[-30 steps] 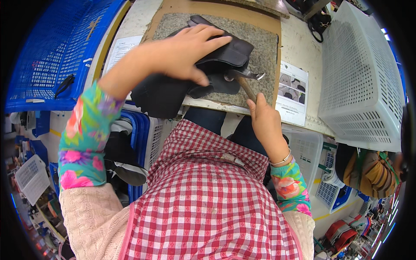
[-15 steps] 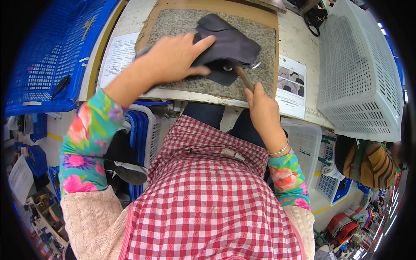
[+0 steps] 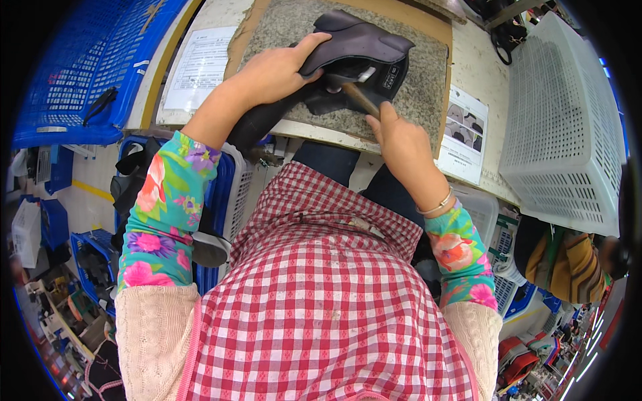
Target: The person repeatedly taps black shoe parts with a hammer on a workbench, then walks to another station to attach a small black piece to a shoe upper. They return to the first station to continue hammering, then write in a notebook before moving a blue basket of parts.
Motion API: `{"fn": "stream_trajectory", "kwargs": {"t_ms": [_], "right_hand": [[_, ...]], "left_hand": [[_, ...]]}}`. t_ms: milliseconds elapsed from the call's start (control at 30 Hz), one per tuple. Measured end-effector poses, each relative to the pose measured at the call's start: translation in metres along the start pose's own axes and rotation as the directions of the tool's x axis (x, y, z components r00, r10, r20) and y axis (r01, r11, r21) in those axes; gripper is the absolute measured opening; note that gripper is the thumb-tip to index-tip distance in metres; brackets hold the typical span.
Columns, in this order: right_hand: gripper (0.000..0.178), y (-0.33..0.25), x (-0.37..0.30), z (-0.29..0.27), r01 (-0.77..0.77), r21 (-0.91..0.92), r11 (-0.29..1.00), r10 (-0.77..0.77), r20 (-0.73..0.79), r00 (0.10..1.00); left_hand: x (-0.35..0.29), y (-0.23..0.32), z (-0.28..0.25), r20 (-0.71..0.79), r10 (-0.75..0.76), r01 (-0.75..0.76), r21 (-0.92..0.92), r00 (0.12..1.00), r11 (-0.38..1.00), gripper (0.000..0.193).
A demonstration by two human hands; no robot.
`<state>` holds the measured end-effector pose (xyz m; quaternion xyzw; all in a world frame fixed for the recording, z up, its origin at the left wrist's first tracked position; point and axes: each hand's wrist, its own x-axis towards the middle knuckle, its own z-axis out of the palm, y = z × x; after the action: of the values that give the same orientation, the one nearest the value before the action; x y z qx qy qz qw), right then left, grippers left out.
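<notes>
A black leather shoe upper [image 3: 364, 45] lies folded on a speckled stone slab [image 3: 424, 87], its inside turned toward me with a white tag and a label in view. My left hand [image 3: 275, 75] grips its left side, thumb on top and the other fingers partly hidden. A long dark flap below that hand hangs over the table's front edge. In my right hand [image 3: 405, 144] is the wooden handle of a hammer [image 3: 362, 100]. The hammer's metal head sits at the opening of the upper, close to my left fingers, and is partly covered.
Printed sheets lie on the table left [image 3: 197, 70] and right [image 3: 461, 130] of the slab. A blue basket [image 3: 67, 127] stands at the left, a white perforated crate [image 3: 558, 127] at the right. Black-handled scissors [image 3: 501, 50] lie near the back right.
The upper has been turned and lifted open, so its inside and label now show. A dark flap has swung over the table edge. My left hand has closed on the leather; the hammer has tilted.
</notes>
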<state>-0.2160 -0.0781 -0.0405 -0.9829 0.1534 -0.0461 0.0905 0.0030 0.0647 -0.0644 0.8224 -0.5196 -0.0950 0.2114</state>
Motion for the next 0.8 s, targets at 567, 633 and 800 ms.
{"fn": "stream_trajectory", "kwargs": {"t_ms": [567, 633, 800], "right_hand": [[0.032, 0.018, -0.042, 0.029, -0.019, 0.530, 0.848, -0.111, 0.211, 0.971], [0.031, 0.012, -0.048, 0.020, -0.186, 0.654, 0.734, -0.137, 0.410, 0.902], [0.028, -0.016, -0.047, 0.005, -0.071, 0.627, 0.776, -0.180, 0.328, 0.927]], "left_hand": [[-0.162, 0.017, -0.014, -0.467, -0.309, 0.301, -0.094, 0.828, 0.949, 0.064], [-0.242, 0.007, -0.040, -0.657, -0.392, 0.407, -0.140, 0.644, 0.903, 0.064], [-0.431, -0.002, -0.110, -0.943, -0.264, 0.846, 0.034, 0.204, 0.533, 0.063]]}}
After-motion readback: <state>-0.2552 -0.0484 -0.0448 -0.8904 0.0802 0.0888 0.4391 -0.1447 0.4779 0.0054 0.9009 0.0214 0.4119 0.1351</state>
